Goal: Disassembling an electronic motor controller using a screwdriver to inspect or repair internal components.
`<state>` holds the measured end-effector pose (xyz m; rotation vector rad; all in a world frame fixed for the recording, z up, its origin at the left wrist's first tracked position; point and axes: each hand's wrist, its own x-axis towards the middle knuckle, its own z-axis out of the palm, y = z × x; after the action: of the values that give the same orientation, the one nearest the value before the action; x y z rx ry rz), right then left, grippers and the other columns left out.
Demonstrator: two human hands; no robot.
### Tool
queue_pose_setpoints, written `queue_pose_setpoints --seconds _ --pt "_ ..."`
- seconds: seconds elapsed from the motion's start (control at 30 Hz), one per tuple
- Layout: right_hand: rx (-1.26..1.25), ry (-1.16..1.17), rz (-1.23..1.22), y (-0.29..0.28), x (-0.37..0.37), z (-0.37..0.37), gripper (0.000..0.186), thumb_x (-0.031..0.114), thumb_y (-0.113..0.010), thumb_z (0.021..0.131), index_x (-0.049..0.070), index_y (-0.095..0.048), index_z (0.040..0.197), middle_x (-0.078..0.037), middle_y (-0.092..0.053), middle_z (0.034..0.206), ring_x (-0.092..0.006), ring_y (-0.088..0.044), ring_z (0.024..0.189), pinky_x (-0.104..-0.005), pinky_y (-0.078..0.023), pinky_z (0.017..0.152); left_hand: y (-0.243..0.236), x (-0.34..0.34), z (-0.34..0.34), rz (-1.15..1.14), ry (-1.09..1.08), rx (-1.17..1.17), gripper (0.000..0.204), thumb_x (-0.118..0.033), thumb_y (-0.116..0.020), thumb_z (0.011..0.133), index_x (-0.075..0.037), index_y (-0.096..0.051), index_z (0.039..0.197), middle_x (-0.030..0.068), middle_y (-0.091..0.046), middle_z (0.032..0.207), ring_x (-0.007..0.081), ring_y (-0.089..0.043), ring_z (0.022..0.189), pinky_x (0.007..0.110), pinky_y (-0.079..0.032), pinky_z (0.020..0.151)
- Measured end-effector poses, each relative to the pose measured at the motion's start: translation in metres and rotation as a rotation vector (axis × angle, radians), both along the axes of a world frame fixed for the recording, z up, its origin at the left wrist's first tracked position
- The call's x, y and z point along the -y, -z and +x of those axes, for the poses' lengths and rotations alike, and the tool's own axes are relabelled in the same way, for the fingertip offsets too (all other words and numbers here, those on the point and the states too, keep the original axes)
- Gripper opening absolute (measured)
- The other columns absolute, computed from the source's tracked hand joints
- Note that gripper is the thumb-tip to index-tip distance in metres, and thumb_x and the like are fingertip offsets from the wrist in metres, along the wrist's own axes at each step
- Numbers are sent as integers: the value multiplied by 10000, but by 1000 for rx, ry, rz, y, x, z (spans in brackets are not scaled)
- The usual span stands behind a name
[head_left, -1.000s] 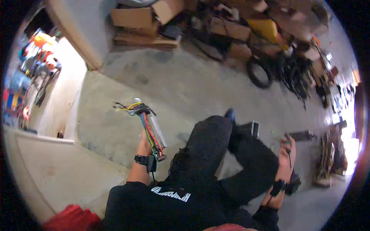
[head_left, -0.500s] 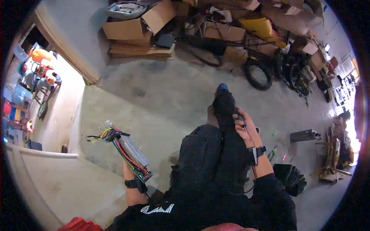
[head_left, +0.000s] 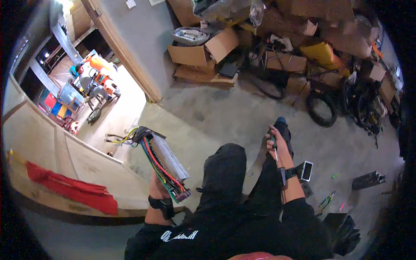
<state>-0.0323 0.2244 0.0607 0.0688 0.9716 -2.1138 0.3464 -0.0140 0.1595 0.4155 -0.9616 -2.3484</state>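
Observation:
On the left I hold up a motor controller (head_left: 170, 157), a long circuit board with a silver finned metal side and red, green, yellow and black wires bundled along it. My left hand (head_left: 157, 183) grips it from below, and most of its fingers are hidden behind the board. Loose cable ends (head_left: 116, 138) stick out from the board's far end. My right hand (head_left: 279, 145) is closed around a screwdriver (head_left: 274, 142) with a dark green handle, above my outstretched right leg. Its metal shaft points back toward my wrist. The two hands are well apart.
On the floor at right lie a phone (head_left: 307, 170), green-handled pliers (head_left: 328, 199), a grey metal case (head_left: 366, 181) and a black finned block (head_left: 344, 234). A tyre (head_left: 321, 109) and cardboard boxes (head_left: 225, 45) stand ahead. A red cloth (head_left: 69, 186) hangs left, near a doorway with an orange vehicle.
My view has swung left, showing more of the doorway and the red cloth. The controller appears larger and nearer. My right hand still holds the screwdriver, and my knees have spread apart.

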Motion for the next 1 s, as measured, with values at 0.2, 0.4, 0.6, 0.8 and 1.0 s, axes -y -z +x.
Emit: queue_pose_setpoints --seconds 0.2,0.4,0.6,0.8,1.0 --pt "-22 89 -1 14 -55 19 312 240 -485 974 161 -487 1276 -25 -528 815 -62 -443 499 -179 -306 399 7 -53 -15 -70 317 181 518 -447 -505 917 -38 -464 1232 124 -563 1132 257 -552 1029 394 -477 859" --pt "-15 169 -257 53 -125 11 311 236 -459 982 163 -469 1284 -47 -527 810 -62 -408 446 -184 -284 343 -18 -117 -62 231 632 176 427 -499 -476 931 -96 -571 1038 55 -592 926 183 -573 843 350 -495 700" --pt "-23 232 -272 69 -138 26 368 226 -507 962 181 -442 1321 -13 -532 805 -59 -417 443 -177 -318 369 -44 -158 -101 278 582 431 466 -569 -454 928 -142 -638 959 16 -621 836 147 -586 750 333 -498 618" --pt "-86 121 -49 53 -125 94 336 241 -510 953 159 -446 1273 -6 -526 810 -56 -412 473 -167 -339 400 -29 -192 -124 28 558 459 483 -574 -470 920 -139 -659 1006 15 -653 871 158 -604 737 323 -502 630" --pt "-8 190 -193 70 -144 116 359 274 -502 961 136 -441 1286 -42 -556 805 -95 -455 472 -195 -367 404 51 -178 -150 -394 844 324 440 -231 -603 892 -92 -445 1278 19 -575 1056 106 -543 946 302 -486 800"
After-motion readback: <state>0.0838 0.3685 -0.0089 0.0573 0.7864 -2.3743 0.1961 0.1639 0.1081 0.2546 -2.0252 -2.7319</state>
